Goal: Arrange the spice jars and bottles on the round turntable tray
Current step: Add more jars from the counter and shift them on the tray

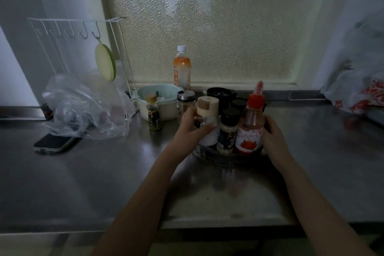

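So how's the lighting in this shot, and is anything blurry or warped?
Head view: dim, lit from behind by the frosted window, so the jars on the turntable tray are dark in front; the steel counter shows soft reflections; wide-angle bending at the edges; the plastic bag at right looks blurred.

Crowded tray at centre, open counter along the bottom of the frame.

My left hand [194,124] and right hand [272,133] flank the packed turntable tray [209,155]; the beige-capped jar [207,114], black-lidded jar [227,131] and red-capped bottle [252,122] leave no gap between them. Left of centre, a small dark bottle [153,113], a bowl [158,100] and a plastic bag [87,106] block the way. The steel counter [104,183] lies bare at lower left and at right.
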Motion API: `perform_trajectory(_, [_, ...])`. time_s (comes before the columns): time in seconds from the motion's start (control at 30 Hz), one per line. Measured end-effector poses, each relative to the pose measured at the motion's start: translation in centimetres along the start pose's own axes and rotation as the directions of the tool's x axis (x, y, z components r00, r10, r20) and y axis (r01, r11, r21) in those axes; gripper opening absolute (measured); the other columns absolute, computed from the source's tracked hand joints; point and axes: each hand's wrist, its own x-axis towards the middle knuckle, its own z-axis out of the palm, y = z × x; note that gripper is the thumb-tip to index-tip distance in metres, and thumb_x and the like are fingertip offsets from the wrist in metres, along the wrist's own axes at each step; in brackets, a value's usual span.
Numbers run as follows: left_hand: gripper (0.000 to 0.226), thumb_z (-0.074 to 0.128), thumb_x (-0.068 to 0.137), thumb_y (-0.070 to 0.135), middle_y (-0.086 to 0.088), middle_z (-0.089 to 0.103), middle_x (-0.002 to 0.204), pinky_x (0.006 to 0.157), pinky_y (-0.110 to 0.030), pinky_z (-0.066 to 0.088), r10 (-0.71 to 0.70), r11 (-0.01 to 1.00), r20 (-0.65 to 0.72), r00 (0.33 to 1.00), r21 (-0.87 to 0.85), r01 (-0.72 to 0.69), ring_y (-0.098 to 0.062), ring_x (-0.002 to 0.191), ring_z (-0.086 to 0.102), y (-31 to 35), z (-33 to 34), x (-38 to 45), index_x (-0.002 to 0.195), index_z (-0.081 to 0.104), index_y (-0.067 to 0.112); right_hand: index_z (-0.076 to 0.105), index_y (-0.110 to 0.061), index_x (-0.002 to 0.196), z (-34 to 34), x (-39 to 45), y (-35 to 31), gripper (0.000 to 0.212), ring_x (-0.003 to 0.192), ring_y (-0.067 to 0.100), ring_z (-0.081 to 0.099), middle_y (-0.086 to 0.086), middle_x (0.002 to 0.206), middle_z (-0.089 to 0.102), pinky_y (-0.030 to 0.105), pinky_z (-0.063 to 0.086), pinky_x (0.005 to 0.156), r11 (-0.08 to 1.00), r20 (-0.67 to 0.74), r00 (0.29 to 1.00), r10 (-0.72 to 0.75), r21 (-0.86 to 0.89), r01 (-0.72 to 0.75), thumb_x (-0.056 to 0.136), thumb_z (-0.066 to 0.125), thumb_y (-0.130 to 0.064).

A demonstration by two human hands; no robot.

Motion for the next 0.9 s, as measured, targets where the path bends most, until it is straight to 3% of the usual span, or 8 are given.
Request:
perform_trajectory(0.17, [0.056, 0.069, 0.066, 0.034, -0.016, 0.040, 0.125, 0.099, -0.046, 0.047, -0.010, 0.984, -0.030, 1.000, 0.178, 0.015, -0.028, 0.118, 0.046, -0.2, 0.8, 0.2, 0.112, 0.041, 0.018, 0.053, 0.000, 0.106, 0.0, 0.2, 0.2, 0.018, 0.088, 0.017, 0.057, 0.016, 0.096, 0.062, 0.027, 0.047, 0.072, 1.000, -0.003, 1.000, 0.011, -0.009, -0.011, 0.093, 0.051, -0.012])
perform_trajectory(0.23, [0.054, 0.068, 0.063, 0.033, -0.015, 0.040, 0.121, 0.099, -0.048, 0.045, 0.004, 0.975, -0.082, 0.997, 0.224, 0.015, -0.028, 0.117, 0.045, -0.3, 1.0, 0.3, 0.108, 0.041, 0.019, 0.051, 0.002, 0.100, 0.0, 0.1, 0.2, 0.016, 0.085, 0.016, 0.056, 0.022, 0.095, 0.061, 0.025, 0.046, 0.067, 1.000, -0.015, 1.000, 0.010, -0.010, -0.010, 0.093, 0.052, -0.012])
perform_trajectory(0.37, [0.069, 0.059, 0.056, 0.040, -0.005, 0.042, 0.119, 0.102, -0.047, 0.039, 0.061, 0.939, -0.096, 0.994, 0.344, -0.024, -0.024, 0.119, 0.039, -0.8, 0.5, 0.3, 0.119, 0.043, 0.019, 0.053, -0.017, 0.082, 0.2, -0.3, -0.3, 0.012, 0.075, 0.009, 0.056, 0.000, 0.081, 0.060, 0.008, 0.046, 0.055, 0.999, -0.032, 0.999, -0.009, 0.042, 0.011, 0.093, 0.053, -0.012])
perform_trajectory(0.5, [0.074, 0.046, 0.059, 0.021, -0.013, 0.047, 0.127, 0.103, -0.046, 0.036, 0.178, 0.864, -0.141, 0.974, 0.496, -0.086, -0.032, 0.123, 0.038, -0.8, -0.5, 0.2, 0.131, 0.042, 0.005, 0.063, -0.015, 0.104, 0.4, -0.7, -0.8, 0.019, 0.087, 0.003, 0.062, -0.007, 0.094, 0.067, 0.006, 0.048, 0.066, 0.997, -0.018, 1.000, 0.002, 0.079, -0.001, 0.095, 0.051, -0.026])
perform_trajectory(0.63, [0.051, 0.049, 0.072, 0.010, -0.022, 0.047, 0.123, 0.097, -0.039, 0.034, 0.287, 0.850, -0.388, 0.876, 0.525, -0.046, -0.035, 0.115, 0.041, -0.2, -1.2, 0.2, 0.122, 0.048, 0.001, 0.068, -0.023, 0.100, 0.5, -1.0, -1.3, 0.040, 0.091, 0.000, 0.066, -0.007, 0.098, 0.070, 0.013, 0.049, 0.075, 0.994, 0.026, 1.000, 0.014, 0.109, -0.016, 0.094, 0.036, -0.046])
perform_trajectory(0.7, [0.053, 0.053, 0.073, 0.013, -0.024, 0.045, 0.124, 0.097, -0.042, 0.037, 0.314, 0.843, -0.528, 0.789, 0.538, 0.025, -0.036, 0.115, 0.041, -0.4, -2.0, 0.4, 0.124, 0.045, -0.001, 0.066, -0.025, 0.097, 0.4, -1.0, -1.5, 0.043, 0.087, -0.004, 0.065, -0.009, 0.096, 0.068, 0.012, 0.048, 0.073, 0.978, -0.013, 1.000, 0.025, 0.208, -0.022, 0.096, 0.027, -0.046])
perform_trajectory(0.8, [0.062, 0.059, 0.072, 0.005, -0.026, 0.043, 0.126, 0.100, -0.048, 0.038, 0.267, 0.849, -0.707, 0.655, 0.494, 0.187, -0.040, 0.117, 0.041, -1.2, -3.8, 1.4, 0.130, 0.039, -0.002, 0.064, -0.022, 0.088, 0.1, -0.5, -2.0, 0.051, 0.082, 0.009, 0.059, -0.004, 0.085, 0.066, 0.025, 0.043, 0.073, 0.944, -0.117, 0.984, 0.135, 0.317, -0.091, 0.098, 0.021, -0.047])
perform_trajectory(0.9, [0.067, 0.066, 0.076, 0.011, -0.031, 0.041, 0.129, 0.104, -0.053, 0.033, 0.168, 0.807, -0.727, 0.666, 0.489, 0.330, -0.047, 0.120, 0.039, -2.7, -5.1, 2.5, 0.131, 0.034, -0.009, 0.057, -0.020, 0.070, 0.0, 0.1, -2.0, 0.039, 0.064, 0.016, 0.052, 0.003, 0.065, 0.062, 0.030, 0.039, 0.062, 0.953, -0.242, 0.960, 0.142, 0.294, -0.067, 0.086, 0.036, -0.048])
